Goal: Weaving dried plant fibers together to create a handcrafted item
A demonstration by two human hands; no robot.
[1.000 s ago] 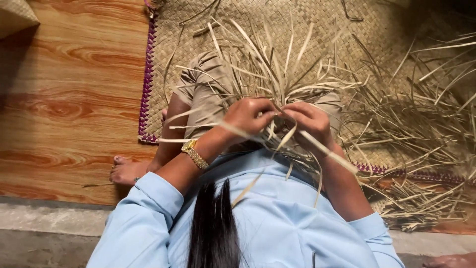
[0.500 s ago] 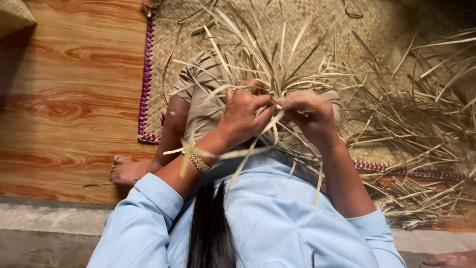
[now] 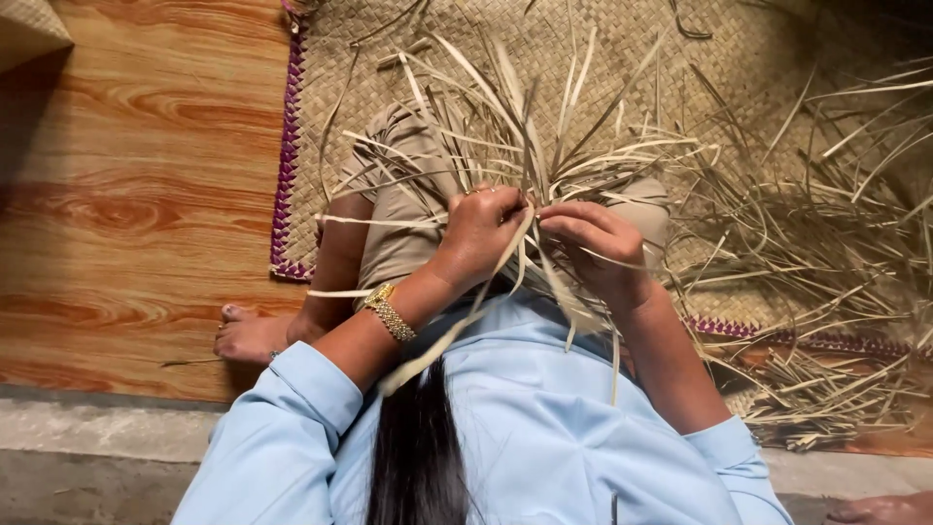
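— Where do we have the work?

— In our lap, above the crossed legs: a fan of pale dried leaf strips (image 3: pixel 525 146) spreading away from us over the woven mat (image 3: pixel 622 49). Our left hand (image 3: pixel 481 228) is closed around the gathered base of the strips, thumb side toward the middle, probably so the bundle cannot splay while we work it.

— And the other?

— Our right hand (image 3: pixel 593 243) meets it just beside, fingers pinched on a single strip (image 3: pixel 457 326) that trails back over our blue shirt (image 3: pixel 525 418); we judge it is held taut for folding in.

— The spare material?

— A loose heap of strips (image 3: pixel 826 282) lies near the mat's right edge, within reach. The purple border (image 3: pixel 289 146) marks the mat's left edge against the wood floor (image 3: pixel 136 194).
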